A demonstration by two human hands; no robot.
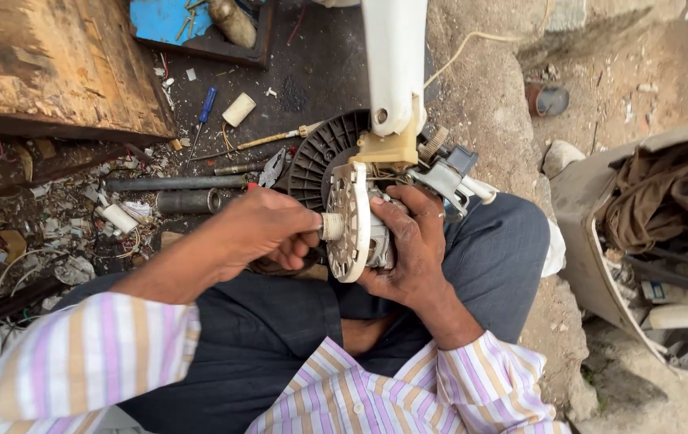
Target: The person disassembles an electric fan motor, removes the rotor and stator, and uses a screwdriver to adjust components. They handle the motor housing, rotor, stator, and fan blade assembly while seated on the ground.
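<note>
Holding: a fan motor [364,233] between both hands, over the lap at the centre of the frame.
Left hand: the left hand [260,229] comes in from the left of the frame, fingers curled shut round the short pale shaft cap [330,227] that sticks out of the motor's round cream face plate [348,233].
Right hand: the right hand [412,241] is wrapped about the motor body from the right, thumb over the top, fingers closed behind it; a ring shows on one finger.
Key relation: the shaft runs roughly left to right in the frame, pointing at the left hand, so the left hand is at its tip and the right hand steadies the body behind the plate. The plate stands on edge between the two hands.
Just beyond: a black ribbed disc [320,157] behind the plate, and a white post [395,56] rising to the top edge, joined to the motor through a cream bracket [392,149].
Floor, upper left: one blue-handled screwdriver [203,112], one pair of pliers [273,166], two dark metal tubes [175,183], much scrap.
Far left: a worn wooden slab [55,64].
Far right: a grey casing [641,257] with brown cloth [665,193] in it.
Count: one motor, one shaft, two hands, both closed.
</note>
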